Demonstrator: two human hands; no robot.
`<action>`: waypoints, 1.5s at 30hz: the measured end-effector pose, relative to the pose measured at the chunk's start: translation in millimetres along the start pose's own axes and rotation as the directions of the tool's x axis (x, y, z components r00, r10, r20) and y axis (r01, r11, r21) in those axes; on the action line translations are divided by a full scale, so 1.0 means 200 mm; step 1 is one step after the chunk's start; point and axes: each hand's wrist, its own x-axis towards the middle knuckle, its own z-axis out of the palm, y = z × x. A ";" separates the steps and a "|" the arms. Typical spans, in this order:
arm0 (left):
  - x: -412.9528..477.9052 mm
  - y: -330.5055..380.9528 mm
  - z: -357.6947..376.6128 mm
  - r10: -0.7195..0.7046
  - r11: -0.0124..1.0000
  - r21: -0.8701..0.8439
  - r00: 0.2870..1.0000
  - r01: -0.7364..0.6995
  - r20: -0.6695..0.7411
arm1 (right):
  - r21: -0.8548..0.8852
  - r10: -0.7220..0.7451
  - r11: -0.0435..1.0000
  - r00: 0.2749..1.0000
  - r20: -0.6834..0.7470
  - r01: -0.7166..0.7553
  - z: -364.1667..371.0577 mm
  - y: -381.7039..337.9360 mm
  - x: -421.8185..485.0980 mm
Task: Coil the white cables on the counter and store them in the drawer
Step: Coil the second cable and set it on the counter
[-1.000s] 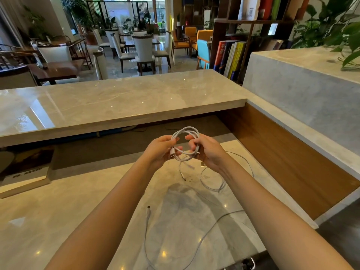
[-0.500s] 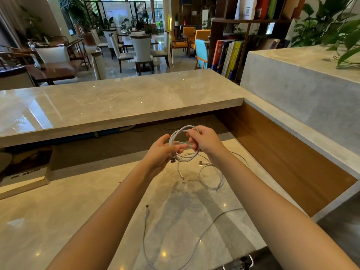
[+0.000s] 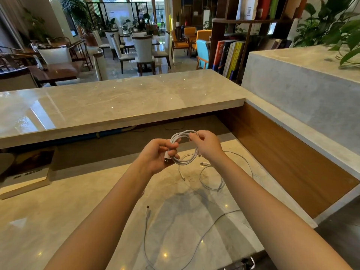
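Right grip (image 3: 207, 146) has climbed the coiled cable (image 3: 181, 134), pinching it; left grip (image 3: 155, 157) pinches too.

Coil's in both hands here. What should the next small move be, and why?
Probably wrap the short tail round the coil to lock it. The left hand grips the coil beside its plug, the right hand pinches its top, and the tail seems to dangle loose below. Other cables lie uncoiled on the counter.

A coiled cable (image 3: 184, 148) sits between left hand (image 3: 155, 158) and right hand (image 3: 207, 146) above the counter (image 3: 58, 211), where loose cables (image 3: 148, 209) lie.
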 end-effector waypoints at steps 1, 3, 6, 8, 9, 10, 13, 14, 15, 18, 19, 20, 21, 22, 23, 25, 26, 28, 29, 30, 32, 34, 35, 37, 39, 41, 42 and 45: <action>0.00 0.01 0.00 0.017 1.000 0.013 1.000 -0.017 0.012 | 0.063 0.009 0.998 0.999 0.035 -0.011 -0.01 -0.01 -0.01; 0.00 0.01 0.02 0.066 0.995 0.078 0.998 -0.067 0.024 | 0.193 0.055 0.978 0.992 0.118 -0.077 -0.03 -0.02 -0.03; 0.01 0.01 0.03 0.178 0.949 0.263 0.984 -0.172 -0.001 | 0.450 0.125 0.854 0.943 0.308 -0.260 -0.07 -0.03 -0.04; 0.02 0.00 0.02 0.218 0.909 0.360 0.976 -0.208 0.012 | 0.536 0.155 0.759 0.902 0.403 -0.370 -0.09 -0.02 -0.04; 0.03 -0.01 0.01 0.220 0.900 0.380 0.975 -0.214 0.029 | 0.551 0.161 0.733 0.889 0.428 -0.398 -0.10 -0.02 -0.05; 0.03 -0.02 0.00 0.218 0.896 0.387 0.975 -0.218 0.043 | 0.536 0.157 0.747 0.888 0.433 -0.393 -0.10 -0.02 -0.05; 0.03 -0.04 -0.02 0.223 0.876 0.431 0.974 -0.216 0.033 | 0.286 0.084 0.941 0.946 0.312 -0.178 -0.09 0.00 -0.05; 0.04 -0.04 -0.03 0.227 0.854 0.477 0.974 -0.209 0.019 | 0.187 0.008 0.981 0.971 0.237 -0.054 -0.09 0.00 -0.05; 0.04 -0.05 -0.02 0.231 0.826 0.526 0.973 -0.201 0.010 | 0.103 -0.096 0.992 0.978 0.183 0.078 -0.08 0.00 -0.05; 0.03 -0.05 0.01 0.233 0.779 0.597 0.973 -0.194 0.013 | -0.249 -0.380 0.873 0.905 0.193 0.420 -0.06 -0.01 -0.04; 0.03 -0.05 0.02 0.231 0.781 0.595 0.973 -0.190 0.009 | -0.354 -0.429 0.811 0.885 0.183 0.466 -0.05 -0.01 -0.03; 0.02 -0.05 0.03 0.232 0.781 0.596 0.973 -0.188 0.002 | -0.419 -0.458 0.772 0.876 0.155 0.478 -0.05 -0.02 -0.02; 0.02 -0.05 0.04 0.241 0.766 0.615 0.970 -0.187 -0.006 | -0.454 -0.490 0.746 0.863 0.123 0.488 -0.05 -0.02 -0.02; 0.02 -0.05 0.04 0.260 0.723 0.666 0.966 -0.184 -0.015 | -0.480 -0.528 0.718 0.843 0.097 0.505 -0.05 -0.03 -0.01; 0.03 -0.06 0.05 0.283 0.649 0.741 0.959 -0.173 -0.024 | -0.499 -0.560 0.695 0.825 0.076 0.518 -0.05 -0.04 -0.02; 0.03 -0.07 0.06 0.320 0.483 0.865 0.947 -0.135 -0.031 | -0.446 -0.563 0.731 0.826 0.033 0.516 -0.05 -0.07 -0.03; 0.03 -0.07 0.06 0.324 0.441 0.890 0.945 -0.117 -0.036 | -0.368 -0.521 0.787 0.853 0.035 0.496 -0.05 -0.10 -0.03; 0.02 -0.06 0.06 0.294 0.439 0.892 0.955 -0.103 -0.034 | -0.240 -0.432 0.861 0.894 0.121 0.449 -0.05 -0.15 -0.04; 0.01 -0.04 0.06 0.256 0.467 0.878 0.966 -0.106 -0.020 | -0.232 -0.426 0.861 0.891 0.160 0.453 -0.06 -0.17 -0.04; 0.00 -0.03 0.05 0.206 0.519 0.847 0.979 -0.115 0.007 | -0.236 -0.430 0.853 0.882 0.191 0.466 -0.07 -0.17 -0.03; -0.03 0.01 0.03 0.103 0.676 0.722 0.990 -0.144 0.100 | -0.245 -0.439 0.838 0.869 0.226 0.487 -0.11 -0.16 0.00; -0.06 0.04 0.00 0.039 0.826 0.545 0.980 -0.142 0.197 | -0.264 -0.434 0.828 0.864 0.255 0.494 -0.14 -0.13 0.02; -0.06 0.05 -0.02 0.021 0.875 0.467 0.973 -0.130 0.232 | -0.289 -0.434 0.815 0.860 0.268 0.502 -0.15 -0.11 0.03; -0.07 0.03 -0.03 0.003 0.912 0.396 0.965 -0.110 0.261 | -0.338 -0.404 0.801 0.862 0.307 0.495 -0.14 -0.11 0.01; -0.06 0.02 -0.04 0.005 0.920 0.378 0.966 -0.105 0.257 | -0.318 -0.272 0.863 0.892 0.361 0.392 -0.12 -0.12 -0.01; -0.06 0.01 -0.04 0.021 0.920 0.376 0.970 -0.113 0.241 | -0.184 -0.103 0.962 0.896 0.433 0.199 -0.13 -0.14 -0.02; -0.06 0.01 -0.04 0.035 0.907 0.402 0.973 -0.127 0.229 | -0.102 -0.039 0.990 0.886 0.461 0.096 -0.14 -0.15 -0.03; -0.06 -0.01 -0.03 0.083 0.837 0.519 0.977 -0.175 0.195 | 0.046 0.073 0.993 0.868 0.492 -0.109 -0.17 -0.16 -0.06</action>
